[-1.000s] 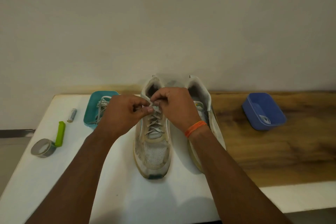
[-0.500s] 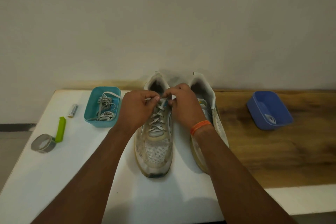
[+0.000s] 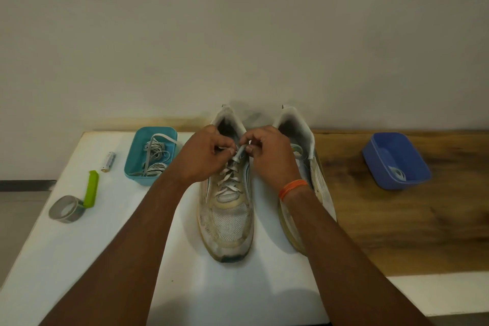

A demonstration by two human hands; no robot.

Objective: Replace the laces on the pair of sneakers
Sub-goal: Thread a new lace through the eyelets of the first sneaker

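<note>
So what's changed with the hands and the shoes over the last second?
Both hands crept up the left sneaker toward its collar. The left hand and right hand still pinch the lace at the top eyelets. The right sneaker, teal tray and blue tray stayed put.

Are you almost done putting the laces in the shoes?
About halfway. The left sneaker is laced up to its top eyelets, and the left hand and right hand pinch the lace there. The right sneaker shows no lace where it can be seen. More laces wait in the teal tray.
</note>
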